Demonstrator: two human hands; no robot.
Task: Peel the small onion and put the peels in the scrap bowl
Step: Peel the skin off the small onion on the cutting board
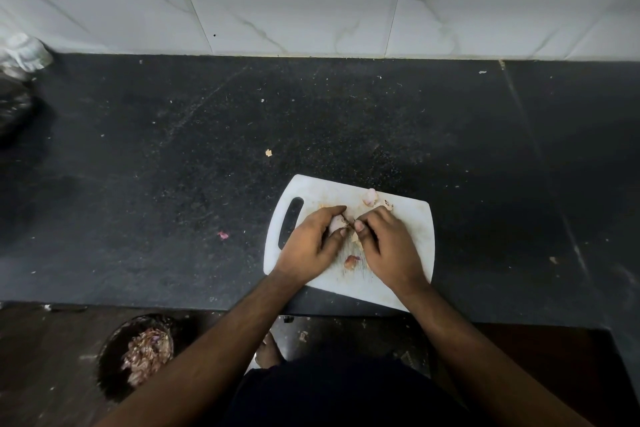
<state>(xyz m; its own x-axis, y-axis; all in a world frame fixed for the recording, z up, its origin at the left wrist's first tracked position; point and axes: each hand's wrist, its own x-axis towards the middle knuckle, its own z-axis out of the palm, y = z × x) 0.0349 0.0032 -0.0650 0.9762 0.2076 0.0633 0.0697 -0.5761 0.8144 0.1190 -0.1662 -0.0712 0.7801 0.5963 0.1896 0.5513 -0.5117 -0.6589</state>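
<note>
Now two hands (349, 239) peeling one onion (335, 225).

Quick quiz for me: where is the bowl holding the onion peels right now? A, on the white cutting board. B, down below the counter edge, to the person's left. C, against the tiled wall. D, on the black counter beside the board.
B: the scrap bowl, filled with purplish peels, sits lower than the black counter edge at the lower left, away from the white cutting board.

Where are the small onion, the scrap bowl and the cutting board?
small onion (335, 225): head view, pale peeled side showing between the hands.
scrap bowl (110, 345): head view, dark left rim, on the floor.
cutting board (417, 218): head view, bare right part.
</note>
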